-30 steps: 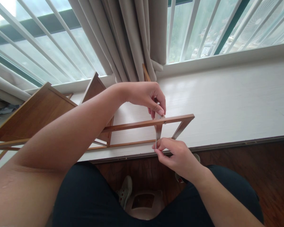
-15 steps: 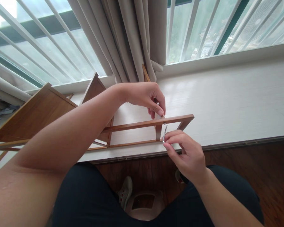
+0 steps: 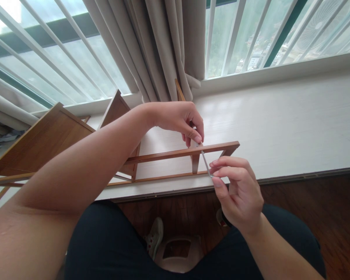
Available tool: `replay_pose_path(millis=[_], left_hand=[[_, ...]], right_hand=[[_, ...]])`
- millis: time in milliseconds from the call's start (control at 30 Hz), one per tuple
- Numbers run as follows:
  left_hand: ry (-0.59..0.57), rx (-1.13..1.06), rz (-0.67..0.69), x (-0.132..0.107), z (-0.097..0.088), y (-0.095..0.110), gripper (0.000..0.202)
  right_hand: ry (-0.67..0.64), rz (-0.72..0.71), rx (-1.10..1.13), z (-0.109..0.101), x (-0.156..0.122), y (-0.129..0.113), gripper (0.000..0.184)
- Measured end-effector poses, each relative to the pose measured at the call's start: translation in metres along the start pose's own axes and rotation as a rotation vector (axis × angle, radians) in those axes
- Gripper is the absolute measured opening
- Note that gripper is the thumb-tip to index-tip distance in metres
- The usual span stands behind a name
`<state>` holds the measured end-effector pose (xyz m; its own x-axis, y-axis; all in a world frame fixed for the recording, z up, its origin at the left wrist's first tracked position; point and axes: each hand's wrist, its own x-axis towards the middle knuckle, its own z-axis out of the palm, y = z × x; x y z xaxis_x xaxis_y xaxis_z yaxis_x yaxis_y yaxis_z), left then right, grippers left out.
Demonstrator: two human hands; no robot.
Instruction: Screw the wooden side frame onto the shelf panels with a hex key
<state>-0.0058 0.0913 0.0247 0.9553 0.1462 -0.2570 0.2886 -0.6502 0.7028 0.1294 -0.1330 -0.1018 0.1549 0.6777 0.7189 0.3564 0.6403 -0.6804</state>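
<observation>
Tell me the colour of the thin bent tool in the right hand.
Silvery grey: the bent tool shows best in the head view, the only one here.

My left forearm point(image 3: 105, 149) hides part of the wooden frame point(image 3: 166, 154), my left grip point(image 3: 184, 119) covers the spot it pinches there, my right grip point(image 3: 239, 190) hides 1 end of the metal key point(image 3: 205, 163), whose far tip is too small to judge as seated, and my view's left edge crops a wooden panel point(image 3: 41, 140).

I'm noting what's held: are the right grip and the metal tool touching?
Touching. The head view shows the right grip pinching the metal tool at its lower end, with no gap showing.
</observation>
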Motion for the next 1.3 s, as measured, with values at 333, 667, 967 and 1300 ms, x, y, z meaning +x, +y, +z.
replay_pose_path(millis=[333,667,967,1300], left_hand=[[0.048,0.064,0.014,0.000,0.000,0.001,0.022],[-0.015,-0.007,0.005,0.000,0.000,0.001,0.022],[-0.017,-0.003,0.010,0.000,0.000,-0.001,0.024],[-0.021,-0.013,0.004,0.000,0.000,-0.001,0.022]], right_hand=[[0.027,0.089,0.201,0.003,-0.006,0.000,0.030],[-0.046,0.045,0.206,0.004,-0.004,-0.002,0.037],[-0.054,0.018,0.215,0.007,-0.002,-0.002,0.039],[-0.065,-0.011,0.196,0.010,0.002,0.000,0.037]])
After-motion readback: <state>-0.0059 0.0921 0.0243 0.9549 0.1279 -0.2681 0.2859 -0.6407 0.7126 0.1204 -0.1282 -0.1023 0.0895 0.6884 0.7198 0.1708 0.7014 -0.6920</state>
